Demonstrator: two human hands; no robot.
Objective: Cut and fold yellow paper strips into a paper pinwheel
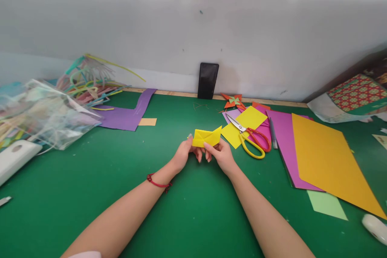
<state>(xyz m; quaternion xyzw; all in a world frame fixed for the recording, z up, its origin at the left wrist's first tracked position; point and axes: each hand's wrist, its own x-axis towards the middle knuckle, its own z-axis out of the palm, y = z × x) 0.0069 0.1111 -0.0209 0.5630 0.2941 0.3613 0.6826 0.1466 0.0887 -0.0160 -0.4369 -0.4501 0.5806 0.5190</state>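
A small piece of folded yellow paper (207,137) is held up over the green table, its creases showing and its right end rising to a point. My left hand (183,153) pinches its left end between thumb and fingers. My right hand (223,155) grips the right part, the thumb pressed on the front face; the fingers curl behind and below, partly hidden. Just right of my right hand, scissors (249,138) with red and yellow handles lie on a yellow paper sheet (252,117).
Magenta sheets (282,145) and an orange-yellow sheet (332,161) lie right, with a pen (273,132) beside them. An orange paper pinwheel (233,100) sits behind. A phone (208,80) leans on the wall. Purple paper (121,117) and a plastic bag (57,109) are left.
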